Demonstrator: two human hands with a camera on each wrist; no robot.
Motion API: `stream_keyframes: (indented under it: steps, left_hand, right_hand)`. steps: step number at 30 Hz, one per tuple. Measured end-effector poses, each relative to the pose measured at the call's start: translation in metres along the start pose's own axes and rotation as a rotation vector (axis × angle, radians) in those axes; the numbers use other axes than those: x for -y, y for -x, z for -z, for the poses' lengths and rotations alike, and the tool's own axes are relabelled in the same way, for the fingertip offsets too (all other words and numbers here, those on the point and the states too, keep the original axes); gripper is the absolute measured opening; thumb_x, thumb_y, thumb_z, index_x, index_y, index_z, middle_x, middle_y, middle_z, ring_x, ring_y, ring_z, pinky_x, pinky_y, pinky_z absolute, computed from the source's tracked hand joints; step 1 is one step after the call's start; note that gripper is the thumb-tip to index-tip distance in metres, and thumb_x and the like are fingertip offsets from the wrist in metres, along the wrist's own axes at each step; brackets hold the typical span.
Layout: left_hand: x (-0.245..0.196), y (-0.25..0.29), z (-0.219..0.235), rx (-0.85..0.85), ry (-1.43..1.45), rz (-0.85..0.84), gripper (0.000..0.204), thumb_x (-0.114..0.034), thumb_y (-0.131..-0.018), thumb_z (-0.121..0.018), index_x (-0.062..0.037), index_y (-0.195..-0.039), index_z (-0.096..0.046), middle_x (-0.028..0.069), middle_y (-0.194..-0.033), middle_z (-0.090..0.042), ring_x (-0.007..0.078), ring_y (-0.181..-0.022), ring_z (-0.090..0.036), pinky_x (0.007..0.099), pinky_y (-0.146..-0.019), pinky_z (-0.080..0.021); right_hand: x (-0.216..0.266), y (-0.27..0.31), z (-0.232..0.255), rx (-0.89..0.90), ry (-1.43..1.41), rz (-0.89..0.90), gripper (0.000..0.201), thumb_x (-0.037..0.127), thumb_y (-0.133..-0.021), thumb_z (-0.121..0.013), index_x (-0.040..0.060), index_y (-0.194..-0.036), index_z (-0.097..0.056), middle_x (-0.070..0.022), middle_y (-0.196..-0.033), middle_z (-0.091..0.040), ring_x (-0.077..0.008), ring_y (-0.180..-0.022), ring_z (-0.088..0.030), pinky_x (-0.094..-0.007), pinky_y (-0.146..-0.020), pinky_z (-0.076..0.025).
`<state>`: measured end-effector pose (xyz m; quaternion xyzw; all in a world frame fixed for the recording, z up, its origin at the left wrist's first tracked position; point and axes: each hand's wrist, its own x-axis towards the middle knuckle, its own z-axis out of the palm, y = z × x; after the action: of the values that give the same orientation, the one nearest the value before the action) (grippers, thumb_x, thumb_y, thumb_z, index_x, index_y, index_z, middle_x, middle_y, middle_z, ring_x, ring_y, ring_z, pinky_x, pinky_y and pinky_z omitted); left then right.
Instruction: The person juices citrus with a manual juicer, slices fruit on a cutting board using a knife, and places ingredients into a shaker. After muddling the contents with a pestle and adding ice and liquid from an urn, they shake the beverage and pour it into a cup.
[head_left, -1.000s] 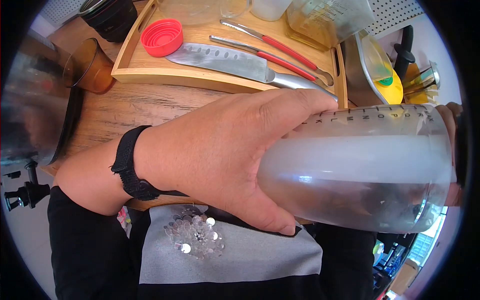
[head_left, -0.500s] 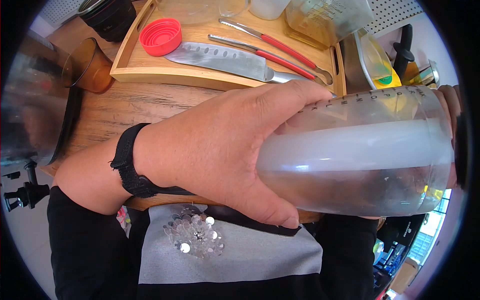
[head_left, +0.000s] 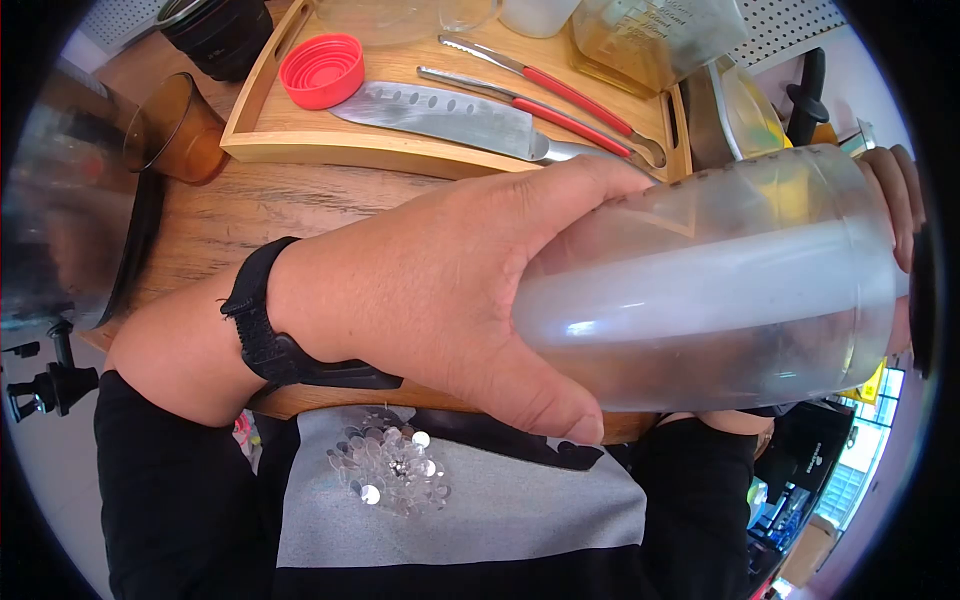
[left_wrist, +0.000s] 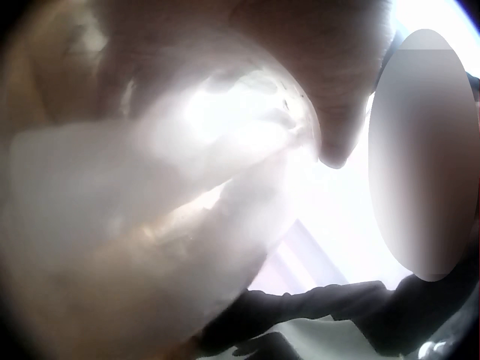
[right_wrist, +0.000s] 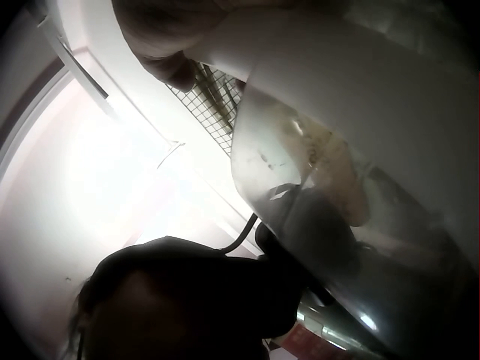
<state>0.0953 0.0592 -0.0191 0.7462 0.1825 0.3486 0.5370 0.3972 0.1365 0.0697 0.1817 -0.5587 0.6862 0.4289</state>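
Note:
A clear cylindrical container (head_left: pixel 720 350) lies almost on its side across the head view, its right end slightly raised. Through its wall shows a whitish band; small dark marks run along its upper edge. My left hand (head_left: pixel 460 290) grips the left end, thumb on the near side and forefinger along the far side. At the other end, fingers of my right hand (head_left: pixel 893 205) hold the container, mostly hidden behind it. The left wrist view shows the cloudy wall (left_wrist: pixel 150 202) close up, and the right wrist view shows a hand (right_wrist: pixel 161 37) against the container.
Beyond the hands, a wooden tray (head_left: pixel 300 150) holds a red ridged cup (head_left: pixel 322 72), a knife (head_left: pixel 440 118), red-handled tongs (head_left: pixel 560 115) and a jug of amber liquid (head_left: pixel 640 50). To the left stand an amber glass (head_left: pixel 190 130) and a black lens-like cup (head_left: pixel 215 40).
The container's right end has risen and moved toward the tray, with both hands still on it. Its printed letters have turned away to the upper edge.

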Motion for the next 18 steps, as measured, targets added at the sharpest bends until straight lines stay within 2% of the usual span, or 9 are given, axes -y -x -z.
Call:
stream_keyframes:
  steps: [2, 4, 7, 11, 13, 15, 17, 18]
  left_hand:
    - [-0.003, -0.001, 0.002, 0.033, 0.068, 0.045, 0.102, -0.041, -0.058, -0.087, 0.0046, -0.136, -0.038, 0.0208, -0.111, -0.061, 0.0304, -0.101, -0.061, 0.0338, -0.088, -0.049]
    - [-0.006, -0.001, 0.004, 0.111, 0.092, 0.170, 0.115, -0.046, -0.055, -0.091, 0.0007, -0.142, -0.034, 0.0118, -0.126, -0.053, 0.0213, -0.115, -0.053, 0.0330, -0.098, -0.042]
    - [-0.007, -0.002, 0.005, 0.109, 0.170, 0.227, 0.115, -0.048, -0.055, -0.090, 0.0021, -0.141, -0.035, 0.0110, -0.122, -0.054, 0.0201, -0.111, -0.054, 0.0317, -0.095, -0.043]
    - [-0.003, -0.002, 0.003, 0.061, 0.147, 0.174, 0.114, -0.050, -0.054, -0.089, 0.0028, -0.141, -0.036, 0.0103, -0.119, -0.055, 0.0193, -0.108, -0.054, 0.0311, -0.094, -0.044]
    - [-0.008, -0.002, 0.007, 0.100, 0.177, 0.255, 0.114, -0.051, -0.054, -0.089, 0.0026, -0.140, -0.036, 0.0106, -0.119, -0.055, 0.0194, -0.110, -0.054, 0.0314, -0.095, -0.044]
    - [-0.005, -0.001, 0.004, 0.086, 0.162, 0.229, 0.114, -0.051, -0.054, -0.089, 0.0025, -0.140, -0.036, 0.0111, -0.120, -0.055, 0.0197, -0.111, -0.054, 0.0315, -0.096, -0.043]
    - [-0.003, -0.001, 0.002, 0.069, 0.149, 0.202, 0.114, -0.051, -0.054, -0.089, 0.0024, -0.140, -0.036, 0.0115, -0.121, -0.055, 0.0201, -0.112, -0.054, 0.0317, -0.096, -0.043]
    - [-0.003, -0.001, 0.002, 0.073, 0.149, 0.197, 0.115, -0.051, -0.054, -0.089, 0.0021, -0.141, -0.035, 0.0119, -0.123, -0.055, 0.0204, -0.113, -0.054, 0.0319, -0.097, -0.043]
  right_hand:
    - [0.001, 0.002, -0.002, -0.026, 0.001, -0.012, 0.045, 0.039, -0.089, -0.060, 0.0029, -0.116, -0.056, -0.0109, -0.098, -0.062, -0.0244, -0.090, -0.061, -0.0367, -0.086, -0.050]
    - [0.003, 0.004, -0.004, -0.053, 0.001, -0.025, 0.040, 0.033, -0.088, -0.064, 0.0043, -0.113, -0.055, -0.0094, -0.096, -0.061, -0.0224, -0.088, -0.062, -0.0337, -0.086, -0.050]
    - [0.005, 0.007, -0.007, -0.091, 0.000, -0.046, 0.035, 0.025, -0.085, -0.070, 0.0064, -0.109, -0.053, -0.0071, -0.091, -0.060, -0.0195, -0.084, -0.062, -0.0291, -0.086, -0.050]
    - [0.011, 0.013, -0.012, -0.140, 0.003, -0.070, 0.036, 0.014, -0.081, -0.078, 0.0092, -0.104, -0.050, -0.0041, -0.086, -0.059, -0.0157, -0.079, -0.062, -0.0230, -0.086, -0.051]
    - [0.018, 0.019, -0.014, -0.144, -0.022, -0.074, 0.039, 0.016, -0.080, -0.080, 0.0098, -0.104, -0.050, -0.0043, -0.089, -0.059, -0.0165, -0.080, -0.063, -0.0239, -0.088, -0.051]
    - [0.023, 0.024, -0.011, -0.148, -0.048, -0.077, 0.042, 0.018, -0.078, -0.082, 0.0104, -0.103, -0.049, -0.0046, -0.091, -0.060, -0.0173, -0.082, -0.063, -0.0248, -0.090, -0.051]
    - [0.025, 0.025, -0.004, -0.009, 0.036, -0.053, 0.047, 0.021, -0.075, -0.085, 0.0114, -0.104, -0.049, -0.0044, -0.092, -0.060, -0.0177, -0.084, -0.064, -0.0244, -0.091, -0.050]
    - [0.024, 0.024, -0.005, -0.006, 0.036, -0.055, 0.047, 0.021, -0.075, -0.085, 0.0114, -0.104, -0.049, -0.0044, -0.092, -0.060, -0.0177, -0.084, -0.064, -0.0244, -0.091, -0.050]
